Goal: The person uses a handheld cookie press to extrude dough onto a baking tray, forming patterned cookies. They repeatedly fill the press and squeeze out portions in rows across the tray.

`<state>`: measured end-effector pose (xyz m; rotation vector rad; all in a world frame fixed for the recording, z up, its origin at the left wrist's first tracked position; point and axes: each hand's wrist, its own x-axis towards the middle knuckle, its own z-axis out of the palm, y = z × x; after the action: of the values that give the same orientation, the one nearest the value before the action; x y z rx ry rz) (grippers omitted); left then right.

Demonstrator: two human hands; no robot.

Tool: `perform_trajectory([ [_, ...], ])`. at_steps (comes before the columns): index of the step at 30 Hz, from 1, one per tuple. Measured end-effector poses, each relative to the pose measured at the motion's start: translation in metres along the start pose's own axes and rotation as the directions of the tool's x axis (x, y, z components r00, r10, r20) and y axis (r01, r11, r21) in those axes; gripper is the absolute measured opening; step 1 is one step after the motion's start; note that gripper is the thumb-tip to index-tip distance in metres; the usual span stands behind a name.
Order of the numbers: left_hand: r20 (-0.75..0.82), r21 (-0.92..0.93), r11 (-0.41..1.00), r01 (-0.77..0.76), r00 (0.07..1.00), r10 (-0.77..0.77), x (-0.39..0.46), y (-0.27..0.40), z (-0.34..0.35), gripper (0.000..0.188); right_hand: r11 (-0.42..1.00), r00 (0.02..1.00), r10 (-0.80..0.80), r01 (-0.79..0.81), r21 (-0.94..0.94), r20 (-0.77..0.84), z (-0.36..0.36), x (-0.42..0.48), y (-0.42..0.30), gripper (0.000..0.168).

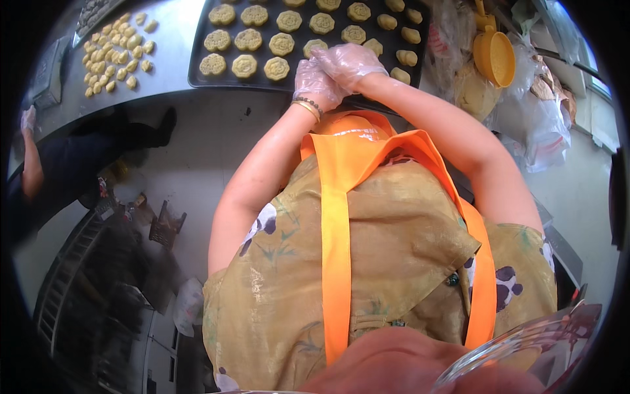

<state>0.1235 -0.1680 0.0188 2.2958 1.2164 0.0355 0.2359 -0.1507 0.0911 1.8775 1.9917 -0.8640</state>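
Note:
Both hands wear clear plastic gloves and meet over the near edge of a dark baking tray (197, 64). My left hand (315, 81), with a beaded bracelet and a bangle at the wrist, lies against my right hand (348, 64), whose fingers overlap it. What lies between the palms is hidden. Pressed, patterned pastries (276, 68) stand in rows on the tray's left and middle. Along its right side sit plain, unpatterned dough pieces (406, 57). One patterned pastry (314, 47) is partly covered by my fingers.
Small dough lumps (118, 49) lie on the metal table (167, 74) at left, near a metal box (50, 74). Another person's gloved hand (28, 119) is at the far left. Yellow plastic scoops (494, 56) and plastic bags (546, 133) hang at right.

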Motion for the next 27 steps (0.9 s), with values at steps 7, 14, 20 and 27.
perform_trajectory([
  [7,-0.022,-0.016,1.000,0.013,1.000,-0.013,0.005,0.001,-0.004,0.033,0.999,1.000,-0.025,0.025,-0.029,0.006,-0.015,-0.002,-0.008,0.058],
  [14,-0.022,0.014,0.999,-0.050,0.998,0.051,-0.002,0.008,-0.009,0.031,1.000,0.999,0.012,-0.013,0.018,0.042,-0.005,-0.007,0.001,0.055],
  [20,-0.052,0.018,0.999,-0.047,0.998,0.048,-0.002,0.007,-0.001,0.032,0.996,0.996,-0.078,0.077,-0.047,-0.030,-0.003,-0.011,0.000,0.042],
  [27,-0.010,0.087,0.996,0.009,1.000,-0.009,0.002,0.016,-0.013,0.041,0.987,0.967,-0.035,0.074,0.145,-0.254,-0.029,-0.020,0.042,0.059],
])
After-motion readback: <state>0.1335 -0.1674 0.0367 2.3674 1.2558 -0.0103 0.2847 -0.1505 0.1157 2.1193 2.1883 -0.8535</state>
